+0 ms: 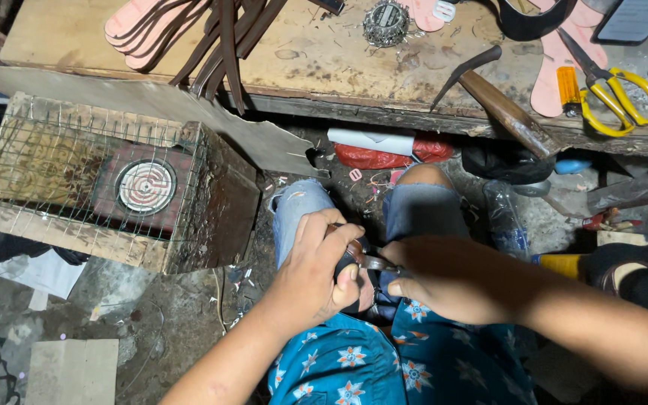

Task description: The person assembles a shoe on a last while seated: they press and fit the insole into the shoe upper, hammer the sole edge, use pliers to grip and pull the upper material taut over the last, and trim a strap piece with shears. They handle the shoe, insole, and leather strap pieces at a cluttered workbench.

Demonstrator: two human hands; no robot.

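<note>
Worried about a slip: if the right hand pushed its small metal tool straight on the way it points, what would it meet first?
Probably the left hand: the right hand aims its metal tool leftward into the dark piece that the left hand grips, thumb right beside the tip. Depth is unclear.

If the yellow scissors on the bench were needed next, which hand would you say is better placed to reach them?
Probably the right hand: the scissors lie at the bench's right end, on that hand's side. The left hand grips the dark piece and would have to cross over.
</note>
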